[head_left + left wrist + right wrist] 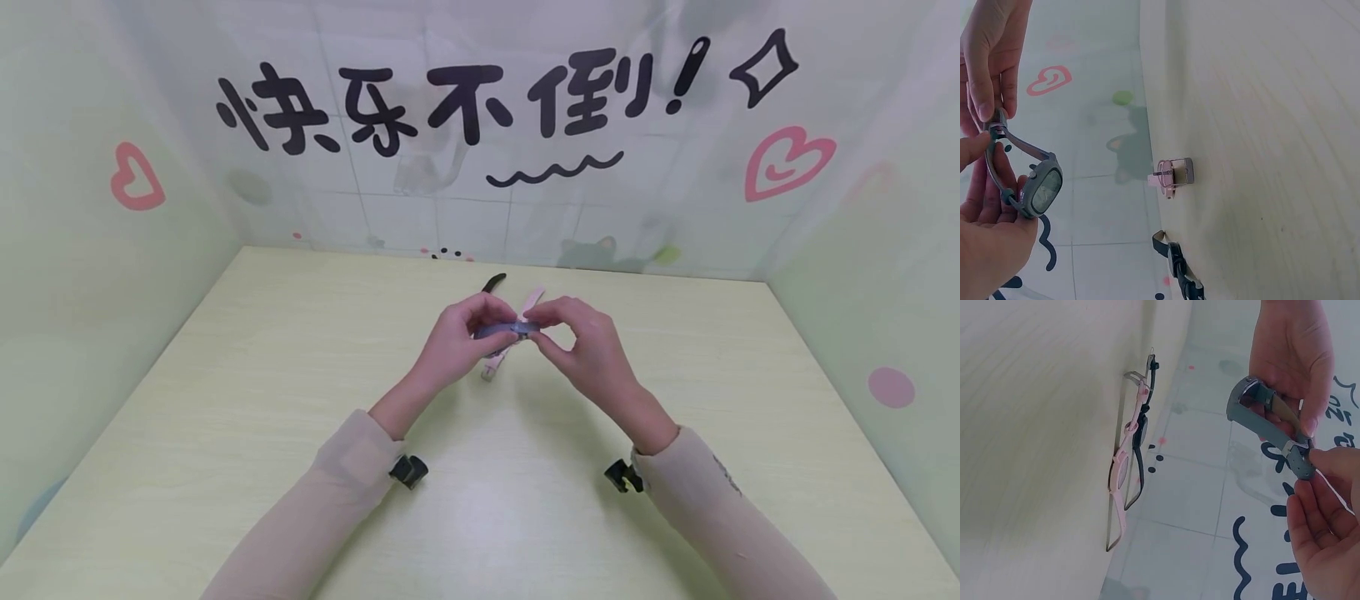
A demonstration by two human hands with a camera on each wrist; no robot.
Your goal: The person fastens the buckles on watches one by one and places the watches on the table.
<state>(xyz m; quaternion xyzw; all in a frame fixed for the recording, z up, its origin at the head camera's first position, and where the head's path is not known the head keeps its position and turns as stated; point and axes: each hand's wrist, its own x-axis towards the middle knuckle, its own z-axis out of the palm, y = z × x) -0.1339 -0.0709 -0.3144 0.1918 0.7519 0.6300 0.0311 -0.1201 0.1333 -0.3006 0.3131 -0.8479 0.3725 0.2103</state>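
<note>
Both hands hold a grey-blue wristwatch (pixel 1045 192) up over the table, its strap closed into a loop. My left hand (pixel 453 340) grips the watch, thumb on the strap near the buckle and fingers behind the case. Between thumb and fingers, my right hand (pixel 592 346) pinches the strap end by the metal buckle (pixel 1297 447). The right wrist view shows the strap tip passing through the buckle. Under the hands lie a pink watch (pixel 1120 470) and, alongside it, a black watch (pixel 1142 431); in the head view the hands partly cover them.
The pale wooden table (pixel 300 467) is enclosed by a back wall (pixel 480 217) with black lettering and side walls with pink hearts. Black wrist cameras sit at the left cuff (pixel 360 454) and the right cuff (pixel 663 450).
</note>
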